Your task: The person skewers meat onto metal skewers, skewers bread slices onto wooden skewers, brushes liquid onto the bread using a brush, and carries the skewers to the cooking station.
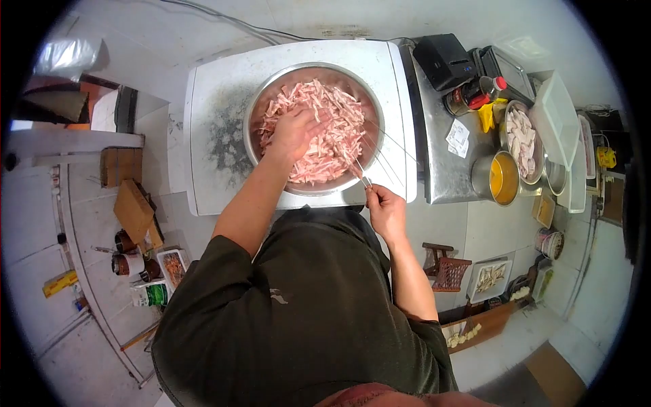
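A wide steel bowl [249, 129] heaped with raw meat strips [332, 146] sits on a white-topped table [210, 81]. My left hand [298, 134] lies on the pile, fingers stretched out over the strips, their tips partly among the meat. Just outside the bowl's near right rim, my right hand [388, 211] is closed on the ends of thin skewers [366, 180]. The far ends of these point into the bowl, and meat seems to be on at least one tip. Several more thin skewers [386, 163] lean across the bowl's right rim.
On the right, a steel counter [441, 180] carries a black box [444, 61], a red-capped bottle [488, 87], a paper slip [458, 138], a pot of yellow liquid [498, 178] and a bowl of pale pieces [521, 139]. Cardboard [132, 210] and containers stand on the floor at left.
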`<move>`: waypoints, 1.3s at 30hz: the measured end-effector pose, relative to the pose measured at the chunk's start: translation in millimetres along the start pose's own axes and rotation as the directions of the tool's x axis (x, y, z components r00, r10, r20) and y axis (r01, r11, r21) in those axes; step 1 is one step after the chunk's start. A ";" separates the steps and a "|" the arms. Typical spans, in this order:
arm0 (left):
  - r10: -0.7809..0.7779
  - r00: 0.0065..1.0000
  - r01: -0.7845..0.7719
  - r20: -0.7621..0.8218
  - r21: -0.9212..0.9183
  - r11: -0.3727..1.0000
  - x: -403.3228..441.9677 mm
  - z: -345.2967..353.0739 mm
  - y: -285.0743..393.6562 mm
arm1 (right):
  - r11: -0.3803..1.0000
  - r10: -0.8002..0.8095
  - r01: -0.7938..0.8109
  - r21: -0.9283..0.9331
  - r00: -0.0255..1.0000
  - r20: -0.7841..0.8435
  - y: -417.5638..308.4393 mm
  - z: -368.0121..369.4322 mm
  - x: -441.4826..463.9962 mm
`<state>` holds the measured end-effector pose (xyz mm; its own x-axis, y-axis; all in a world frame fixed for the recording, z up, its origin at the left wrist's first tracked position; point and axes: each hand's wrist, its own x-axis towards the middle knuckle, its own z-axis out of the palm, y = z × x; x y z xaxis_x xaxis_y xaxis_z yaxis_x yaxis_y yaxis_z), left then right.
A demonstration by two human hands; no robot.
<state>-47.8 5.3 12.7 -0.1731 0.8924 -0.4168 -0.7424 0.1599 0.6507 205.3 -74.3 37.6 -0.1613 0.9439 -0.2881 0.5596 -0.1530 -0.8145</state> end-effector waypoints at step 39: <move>-0.049 0.997 0.049 -0.064 -0.001 0.999 -6.3 26.0 -15.7 | 0.999 0.004 -0.002 0.036 0.997 -0.079 -15.9 15.5 0.2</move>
<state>-18.3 8.1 21.6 -0.1773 0.8545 -0.4883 -0.7509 0.2032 0.6284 183.7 -76.2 42.7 -0.0938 0.9635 -0.2508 0.5301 -0.1650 -0.8317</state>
